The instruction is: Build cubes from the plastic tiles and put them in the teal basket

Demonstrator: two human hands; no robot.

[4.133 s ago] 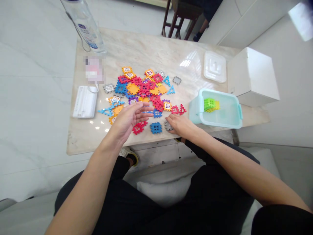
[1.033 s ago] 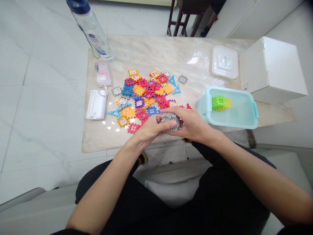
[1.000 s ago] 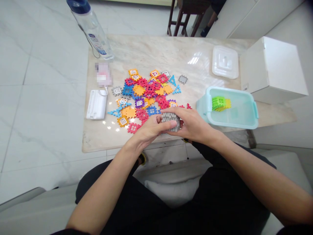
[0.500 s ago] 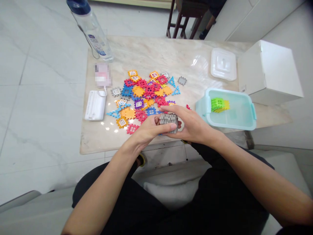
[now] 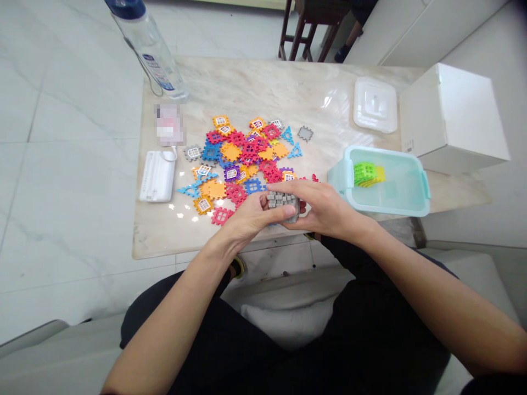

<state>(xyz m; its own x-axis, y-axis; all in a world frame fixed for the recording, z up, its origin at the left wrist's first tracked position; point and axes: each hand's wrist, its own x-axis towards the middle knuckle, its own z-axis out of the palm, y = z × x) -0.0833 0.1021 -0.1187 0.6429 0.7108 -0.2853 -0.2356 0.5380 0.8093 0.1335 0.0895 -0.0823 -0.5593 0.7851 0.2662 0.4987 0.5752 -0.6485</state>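
Between my two hands is a stack of grey interlocking tiles (image 5: 282,201) with notched edges, held near the front edge of the table. My left hand (image 5: 257,213) is closed on its left side, thumb across the front. From the right, my right hand (image 5: 315,204) wraps over the top and under the bottom of the stack. Just beyond lies a loose pile of colourful interlocking tiles (image 5: 250,149), red, orange, blue and purple, some with window shapes. A single grey tile (image 5: 305,133) lies apart to the pile's right.
A light-blue bin (image 5: 405,207) with green and yellow tiles (image 5: 366,174) stands at the right. Behind it are a clear lid (image 5: 375,105) and a white box (image 5: 457,115). A water bottle (image 5: 152,57), a pink item (image 5: 169,125) and a white packet (image 5: 157,176) line the left side.
Both hands keep hold of the grey stack, with only a slight shift of the fingers. The whole view has moved a little, and the pile looks the same.
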